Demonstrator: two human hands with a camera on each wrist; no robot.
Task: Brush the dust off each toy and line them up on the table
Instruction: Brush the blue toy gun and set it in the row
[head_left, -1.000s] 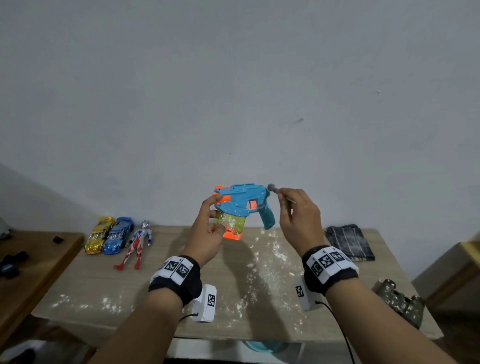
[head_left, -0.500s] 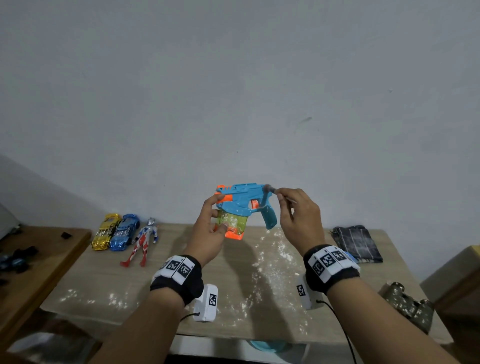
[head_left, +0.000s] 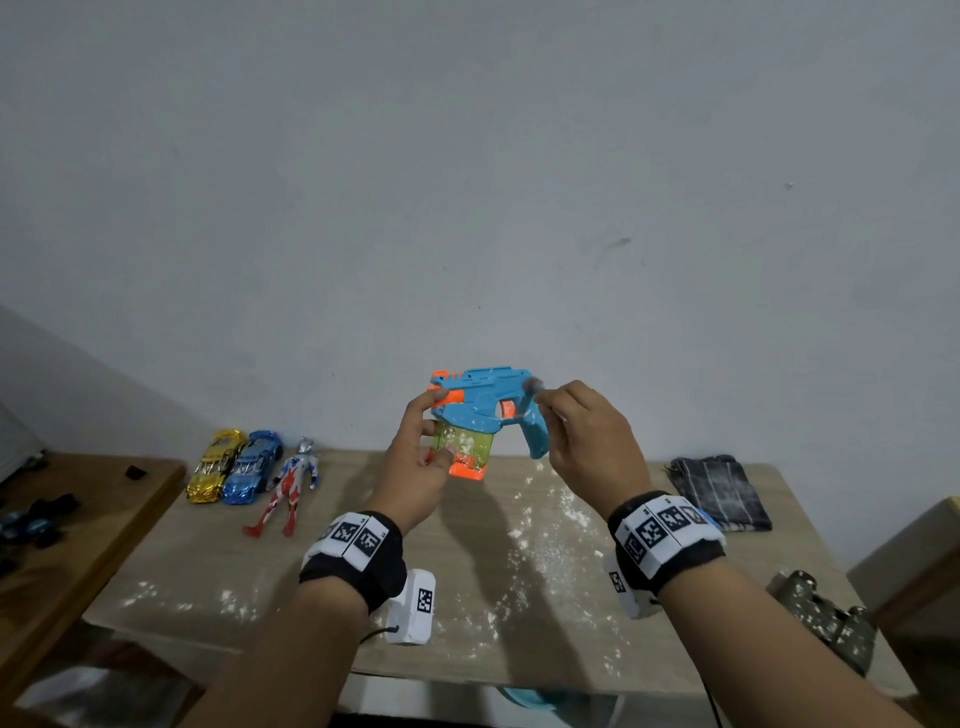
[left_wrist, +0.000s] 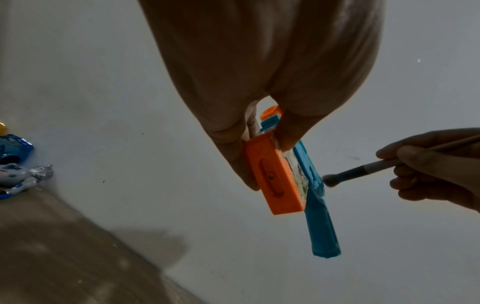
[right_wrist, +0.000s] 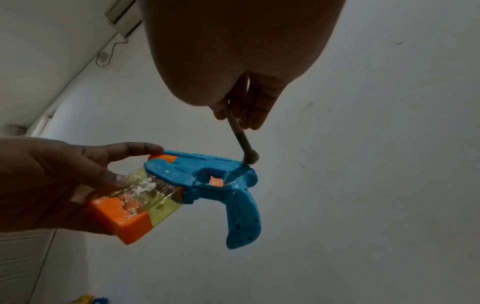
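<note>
While the left hand holds the toy gun up in the air above the table, the right hand works on it with a small brush. The left thumb and fingers are curled round the yellow tank and orange base at the front of the gun, with one finger up on the orange tip. The right fingers pinch the thin brush handle.

What matters most is how the gun lies. Seen from the head camera, its long body runs flat from 9 o'clock to 3 o'clock, with the orange nose at 9 and the grip hanging down toward 5 o'clock. The right hand sits at the 3 o'clock end, so it is the nearer hand to the back of the gun. The soft brush tip touches the top back corner, just above the grip (the wrist views show it right on the blue edge).

White dust still sits on the yellow tank and the blue side, over toward the left hand. So I think the brush has to go along the body toward 9 o'clock next.

On the table at 9 o'clock a gold car, a blue car and a figure lie side by side.
</note>
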